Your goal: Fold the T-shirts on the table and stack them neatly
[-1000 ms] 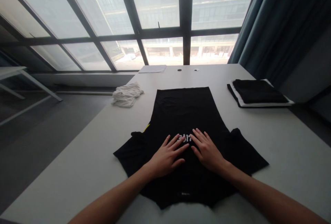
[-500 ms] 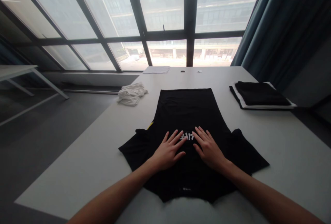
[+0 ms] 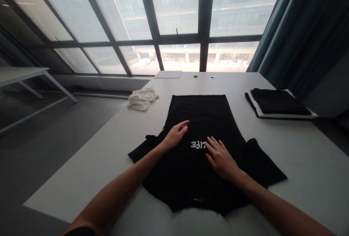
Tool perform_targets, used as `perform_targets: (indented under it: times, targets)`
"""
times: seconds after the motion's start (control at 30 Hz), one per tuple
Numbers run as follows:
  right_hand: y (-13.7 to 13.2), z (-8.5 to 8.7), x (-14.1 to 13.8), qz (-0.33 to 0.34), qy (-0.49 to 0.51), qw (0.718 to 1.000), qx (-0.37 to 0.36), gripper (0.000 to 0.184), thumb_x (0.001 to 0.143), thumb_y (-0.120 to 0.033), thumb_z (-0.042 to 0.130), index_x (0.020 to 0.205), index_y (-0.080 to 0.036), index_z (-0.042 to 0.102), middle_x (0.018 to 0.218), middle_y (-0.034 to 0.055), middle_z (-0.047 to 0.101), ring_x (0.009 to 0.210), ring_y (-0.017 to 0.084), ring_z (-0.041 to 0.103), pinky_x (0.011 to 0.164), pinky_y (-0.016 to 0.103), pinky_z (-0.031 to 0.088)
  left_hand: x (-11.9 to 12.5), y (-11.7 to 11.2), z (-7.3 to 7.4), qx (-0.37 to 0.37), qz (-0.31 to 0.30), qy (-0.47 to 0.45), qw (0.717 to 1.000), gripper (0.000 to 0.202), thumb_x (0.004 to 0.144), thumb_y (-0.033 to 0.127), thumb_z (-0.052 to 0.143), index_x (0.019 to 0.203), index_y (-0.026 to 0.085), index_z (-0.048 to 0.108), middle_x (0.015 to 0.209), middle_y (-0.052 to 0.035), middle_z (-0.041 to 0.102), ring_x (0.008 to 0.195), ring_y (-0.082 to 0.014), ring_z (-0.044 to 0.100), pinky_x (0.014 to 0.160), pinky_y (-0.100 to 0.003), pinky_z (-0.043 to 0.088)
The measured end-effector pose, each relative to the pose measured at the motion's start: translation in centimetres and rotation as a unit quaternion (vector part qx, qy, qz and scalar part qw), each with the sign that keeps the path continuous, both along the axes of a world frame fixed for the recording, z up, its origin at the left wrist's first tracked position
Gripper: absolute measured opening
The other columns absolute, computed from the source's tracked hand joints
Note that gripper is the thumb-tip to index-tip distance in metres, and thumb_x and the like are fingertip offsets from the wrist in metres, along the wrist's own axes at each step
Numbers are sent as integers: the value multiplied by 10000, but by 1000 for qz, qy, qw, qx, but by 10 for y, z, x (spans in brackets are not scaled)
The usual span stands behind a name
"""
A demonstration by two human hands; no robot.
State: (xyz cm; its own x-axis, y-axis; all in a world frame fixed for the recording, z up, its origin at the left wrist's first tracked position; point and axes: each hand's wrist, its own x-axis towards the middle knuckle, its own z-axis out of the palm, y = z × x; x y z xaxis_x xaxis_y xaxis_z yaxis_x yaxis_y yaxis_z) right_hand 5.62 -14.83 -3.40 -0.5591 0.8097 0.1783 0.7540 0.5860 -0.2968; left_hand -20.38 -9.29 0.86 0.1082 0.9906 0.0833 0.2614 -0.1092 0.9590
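A black T-shirt [image 3: 201, 112] lies spread out on the white table, its collar toward me and its hem toward the window. White lettering [image 3: 197, 145] shows upside down on its back, partly beside my right fingertips. My right hand [image 3: 221, 158] rests flat on the shirt, fingers stretched out. Over the left half of the shirt is my left hand [image 3: 176, 135], turned on its side with fingers stretched and close together, nothing held in it. Whether it touches the fabric I cannot tell.
On the white table [image 3: 89, 178] a crumpled white cloth [image 3: 143, 99] lies at the left edge. Folded black and white garments [image 3: 280, 102] are stacked at the right. Papers [image 3: 168, 74] lie at the far edge, near the window. Another table [image 3: 24, 72] stands at left.
My left hand has moved up and left off the lettering and turned onto its side, uncovering more letters. My right hand stays on the shirt. The view has shifted slightly.
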Motion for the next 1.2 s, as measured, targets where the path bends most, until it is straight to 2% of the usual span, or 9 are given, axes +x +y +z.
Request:
perform_targets:
  times: [0.03,0.1,0.2,0.33,0.53,0.6,0.77,1.0,1.2]
  targets:
    - [0,0,0,-1,0,1000,-1,514,1001,-322,411,1490,-176,473,1618,100,334,1517,253,250,1228,499,225,-3,23,4,-55,45,-105,992,291,926,287,605,1195,223,695,1322,-94,663,1244,-270,611,1112,-418,435]
    - [0,1,0,-1,1,1000,-4,514,999,-319,417,1489,-174,475,1617,102,336,1518,253,248,1229,501,225,-11,69,11,-162,178,-296,924,178,907,191,597,1054,189,698,1194,-119,710,1121,-250,681,1022,-389,509]
    - [0,4,0,-2,6,1000,-12,516,998,-319,424,1491,-177,473,1617,105,333,1516,253,254,1228,505,229,-28,124,19,-187,258,-339,885,192,953,168,479,1088,183,614,1165,-143,686,1056,-212,701,927,-345,558]
    - [-1,7,-1,0,17,1000,-23,518,997,-317,427,1497,-186,466,1615,102,338,1518,250,247,1230,506,227,-34,164,19,-179,288,-379,861,254,994,204,364,1175,213,541,1175,-131,661,1032,-182,703,878,-325,577]
    - [-1,8,-2,2,16,1000,-26,526,993,-307,434,1501,-177,457,1620,115,321,1520,257,240,1230,518,221,2,185,-6,-208,203,-419,860,326,977,282,462,1268,176,565,1249,-188,654,1090,-252,694,900,-401,585]
    - [-1,9,-2,2,13,1000,-28,527,995,-311,429,1502,-170,456,1620,118,320,1521,256,238,1230,515,224,-2,192,-7,-198,217,-423,857,399,999,301,425,1368,174,508,1337,-189,610,1170,-242,658,945,-377,563]
    - [-1,12,-2,5,13,999,-29,534,992,-314,441,1504,-165,452,1627,113,307,1524,257,229,1237,504,211,-29,208,8,-138,296,-416,849,501,1050,331,248,1541,253,304,1545,-115,434,1341,-161,525,1025,-269,490]
    - [0,7,-2,2,16,1000,-22,529,984,-301,444,1497,-175,462,1619,110,333,1519,258,243,1233,505,217,-5,200,-11,-141,242,-361,890,417,1051,330,344,1393,181,530,1339,-177,609,1202,-224,631,981,-367,534]
    - [0,8,-2,2,15,1000,-27,532,986,-311,444,1500,-175,459,1624,107,322,1520,261,241,1233,504,214,-31,204,1,-61,298,-220,927,375,974,367,612,1293,173,579,1294,-107,597,1094,-239,629,911,-449,553]
